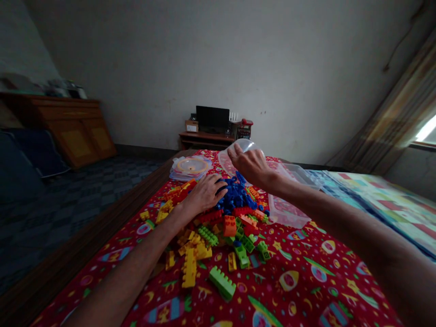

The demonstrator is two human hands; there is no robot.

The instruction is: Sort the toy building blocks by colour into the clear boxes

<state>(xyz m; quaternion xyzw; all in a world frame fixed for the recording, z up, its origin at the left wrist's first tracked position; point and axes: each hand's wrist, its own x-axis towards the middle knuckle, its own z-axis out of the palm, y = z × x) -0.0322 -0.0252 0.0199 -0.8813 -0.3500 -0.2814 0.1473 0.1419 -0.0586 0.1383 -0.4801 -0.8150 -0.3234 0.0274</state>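
Pale walls (153, 68) are rising around us, and against the far one a dark monitor (213, 119) is standing on a low desk (197, 135), while a wooden cabinet (75, 131) is sitting off to the left. Red patterned cloth (293, 259) is covering the surface before the person, and toy bricks (208, 235) are lying across it in a loose heap. Blue pieces (236, 196) are crowding the middle, with an orange brick (229, 225) lying just in front; yellow bricks (189, 268) are spreading nearer the person, and a lime-green brick (222, 282) is lying a little apart. The person's left hand (206, 193) is reaching to the left edge of the blue pieces — its thumb and fingers are standing apart. The right hand (251, 164) is reaching farther out, at a clear round container (250, 144) — whether its fingers are clamping the rim, I cannot tell. See-through lids (190, 169) are lying beyond the heap on the left, and a clear plastic box (286, 215) is resting on the right, partly hidden by the forearm
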